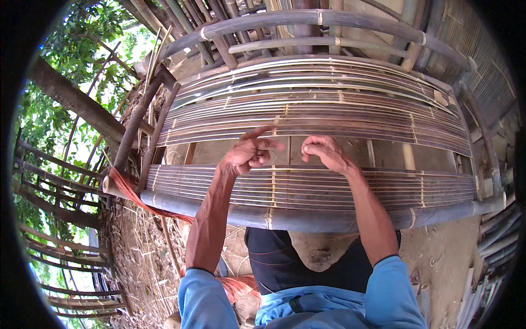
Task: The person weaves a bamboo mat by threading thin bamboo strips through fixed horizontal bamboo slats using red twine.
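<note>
Both my hands hover over the gap in a slatted bamboo bench [329,219]. My left hand [247,153] has its index finger stretched out and its lower fingers curled in; the fingertips are blurred. Whatever those curled fingers hold, if anything, is hidden. Facing it, my right hand [327,153] is closed, with thumb and index finger pinched together. Nothing in that pinch is large enough to name. Thin dark bamboo strips [329,183] form a near band of the seat, bound crosswise by pale ties. A wider band of strips [339,123] lies beyond the gap.
Orange-red fibre strands [131,189] hang over the bench's left front corner, and another bundle [241,287] lies low beside my leg. A curved bamboo backrest [285,20] rises at the far side. Bamboo poles [501,236] are stacked at right; a bamboo railing [60,194] stands at left.
</note>
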The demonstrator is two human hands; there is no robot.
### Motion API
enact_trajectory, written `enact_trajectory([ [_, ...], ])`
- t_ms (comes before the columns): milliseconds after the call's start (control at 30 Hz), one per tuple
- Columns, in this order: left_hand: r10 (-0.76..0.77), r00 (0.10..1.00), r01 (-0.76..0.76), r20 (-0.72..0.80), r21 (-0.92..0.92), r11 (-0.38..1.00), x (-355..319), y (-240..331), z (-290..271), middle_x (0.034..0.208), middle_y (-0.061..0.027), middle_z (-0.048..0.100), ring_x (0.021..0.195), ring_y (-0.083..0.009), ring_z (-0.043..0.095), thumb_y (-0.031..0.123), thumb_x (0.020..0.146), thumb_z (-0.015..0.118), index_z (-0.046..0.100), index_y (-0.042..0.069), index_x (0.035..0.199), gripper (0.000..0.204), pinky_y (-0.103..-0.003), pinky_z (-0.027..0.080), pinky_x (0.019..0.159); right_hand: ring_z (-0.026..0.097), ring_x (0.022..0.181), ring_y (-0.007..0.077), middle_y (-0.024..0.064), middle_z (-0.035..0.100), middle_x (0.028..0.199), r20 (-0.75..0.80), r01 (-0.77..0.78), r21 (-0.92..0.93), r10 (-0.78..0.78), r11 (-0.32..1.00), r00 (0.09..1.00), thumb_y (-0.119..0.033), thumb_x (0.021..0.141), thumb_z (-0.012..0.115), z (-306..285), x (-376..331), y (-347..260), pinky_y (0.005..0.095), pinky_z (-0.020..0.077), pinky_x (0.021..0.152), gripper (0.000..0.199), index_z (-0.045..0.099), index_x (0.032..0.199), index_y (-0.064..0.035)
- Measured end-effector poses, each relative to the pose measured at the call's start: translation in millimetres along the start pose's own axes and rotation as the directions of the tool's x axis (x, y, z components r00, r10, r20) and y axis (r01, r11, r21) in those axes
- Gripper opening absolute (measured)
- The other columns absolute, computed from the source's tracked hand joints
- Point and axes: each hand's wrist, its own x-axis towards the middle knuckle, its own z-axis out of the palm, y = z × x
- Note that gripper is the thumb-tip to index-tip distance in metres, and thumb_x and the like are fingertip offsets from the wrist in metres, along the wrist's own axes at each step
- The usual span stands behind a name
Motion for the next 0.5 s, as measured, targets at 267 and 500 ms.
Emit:
enact_trajectory([
  [267, 0.228, 0.883, 0.184, -0.411, 0.748, 0.638, -45.4, -1.3, 38.8, 0.114, -0.0254, 0.068, 0.061, -0.019, 0.065, 0.0, 0.088, 0.057, 0.042, 0.009, 0.15, 0.064, -0.025, 0.047, 0.046, 0.066, 0.089, 0.0112, 0.0048, 0.074, 0.096, 0.116, 0.095, -0.029, -0.091, 0.995, 0.989, -0.017, 0.098, 0.062, 15.1, -26.0, -67.9, 0.0283, 0.0529, 0.078, 0.021, 0.073, 0.106, 0.0002],
  [500, -0.158, 0.983, 0.113, -0.089, -0.385, 0.916, -59.0, 4.2, 46.2, 0.108, -0.0233, 0.071, 0.079, -0.0244, 0.072, -0.002, 0.091, 0.058, 0.029, 0.01, 0.156, 0.072, -0.026, 0.057, 0.051, 0.069, 0.082, 0.016, 0.0077, 0.075, 0.09, 0.004, 0.034, -0.361, -0.035, 0.932, 0.999, -0.021, 0.094, 0.067, 25.0, -40.7, -70.2, 0.0326, 0.0551, 0.076, 0.02, 0.075, 0.105, -0.0059],
])
